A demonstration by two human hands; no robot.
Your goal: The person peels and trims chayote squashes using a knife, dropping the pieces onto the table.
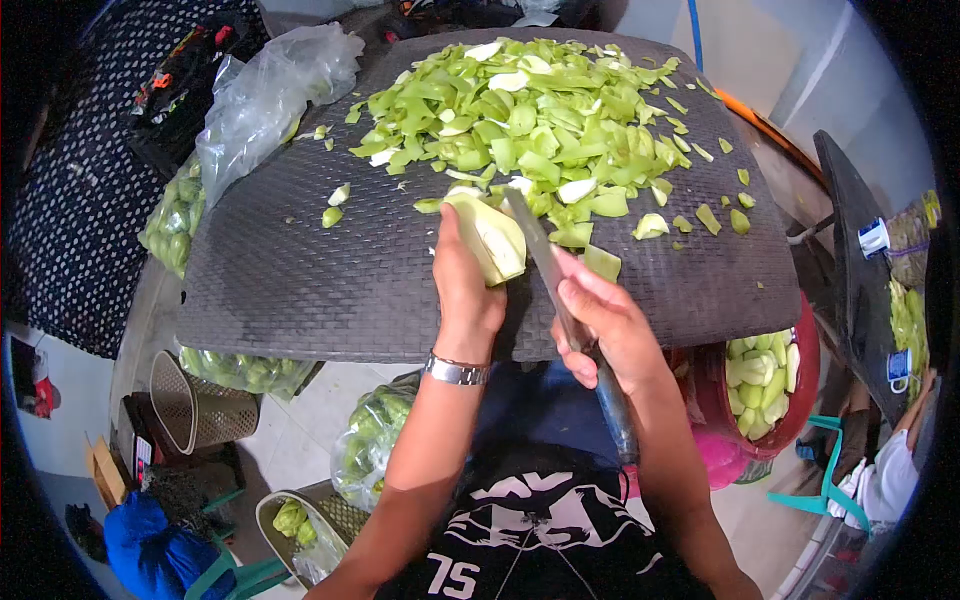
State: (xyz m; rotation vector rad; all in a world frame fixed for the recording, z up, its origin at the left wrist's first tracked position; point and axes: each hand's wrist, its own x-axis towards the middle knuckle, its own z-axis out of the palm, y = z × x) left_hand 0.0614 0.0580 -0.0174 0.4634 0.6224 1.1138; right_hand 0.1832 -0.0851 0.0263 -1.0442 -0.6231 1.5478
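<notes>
Over the near part of the dark woven-pattern table [300, 270], my left hand [465, 290] is closed around a pale, mostly peeled chayote [487, 235]. My right hand [612, 325] grips a knife [541, 250], its long blade pointing up and away beside the chayote's right side. The knife's dark handle runs back below the hand toward my body. I cannot tell whether the blade touches the chayote. Just beyond both hands lies a wide heap of green peels [530, 120], with loose pieces scattered around it.
A red tub [812, 370] of peeled chayotes stands at lower right. Clear plastic bags of green chayotes [365, 445] sit below the table, near woven baskets [190, 410]. A crumpled plastic bag [275, 95] lies at the table's far left. Another person [890, 470] is at the right.
</notes>
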